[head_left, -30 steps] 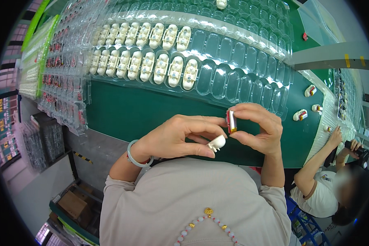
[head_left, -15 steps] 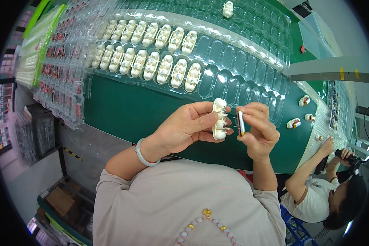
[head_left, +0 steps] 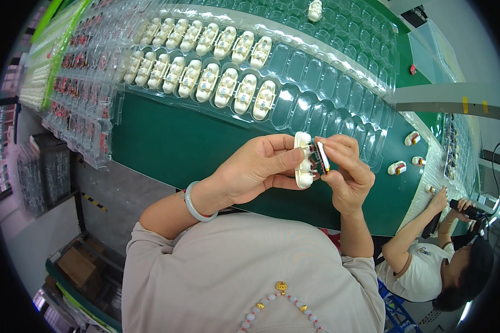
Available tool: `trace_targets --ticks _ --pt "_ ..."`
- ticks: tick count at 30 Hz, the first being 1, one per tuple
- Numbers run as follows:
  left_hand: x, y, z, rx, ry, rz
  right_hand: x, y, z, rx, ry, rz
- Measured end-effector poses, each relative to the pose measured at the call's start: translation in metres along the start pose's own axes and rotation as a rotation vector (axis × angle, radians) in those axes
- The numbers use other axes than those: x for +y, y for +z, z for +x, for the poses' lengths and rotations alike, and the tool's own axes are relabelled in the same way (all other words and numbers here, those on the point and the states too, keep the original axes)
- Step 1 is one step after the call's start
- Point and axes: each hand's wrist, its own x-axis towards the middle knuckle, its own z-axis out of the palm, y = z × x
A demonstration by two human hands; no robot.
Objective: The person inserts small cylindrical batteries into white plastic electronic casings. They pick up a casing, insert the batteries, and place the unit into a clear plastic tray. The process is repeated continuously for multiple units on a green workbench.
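My left hand (head_left: 253,169) pinches a white oblong plastic shell (head_left: 304,176) with rounded lobes, its open side turned to the right. Between the thumb and fingers of my right hand (head_left: 351,173) is a small electronic module (head_left: 323,157), with a white block on one face and dark parts on the other. The module stands slightly tilted right beside the shell's open side; whether the two touch, I cannot tell. Beyond my hands, two rows of similar white shells (head_left: 226,89) sit in a clear plastic tray (head_left: 308,105).
Stacked clear trays (head_left: 80,105) with red parts rise at the left. A lone white shell (head_left: 315,10) lies in the far tray. Several assembled pieces (head_left: 397,167) rest on the green table (head_left: 166,139) at right, near a co-worker's hand (head_left: 439,200). A grey bar (head_left: 450,100) crosses there.
My right hand has brought the module left, close against the shell's open side, and tilted it. The shell in my left hand has shifted slightly to the right.
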Motion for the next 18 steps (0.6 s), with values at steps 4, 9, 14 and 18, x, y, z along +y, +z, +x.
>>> trace_targets --ticks 4,9,14,18 --pt "-0.0006 -0.0013 -0.0002 -0.004 -0.006 0.002 -0.0022 0.0009 0.0015 -0.012 0.004 -0.003" --pt "-0.0012 -0.0022 -0.0004 0.009 -0.008 -0.002 -0.0016 0.0013 0.0014 -0.019 -0.007 -0.034" --pt "-0.0003 -0.0011 -0.0011 0.036 -0.008 0.012 -0.0034 0.0013 0.0030 -0.037 -0.046 -0.130" --pt "0.0005 -0.0006 -0.0021 0.037 -0.006 0.013 -0.0037 0.0010 0.0036 -0.054 -0.061 -0.172"
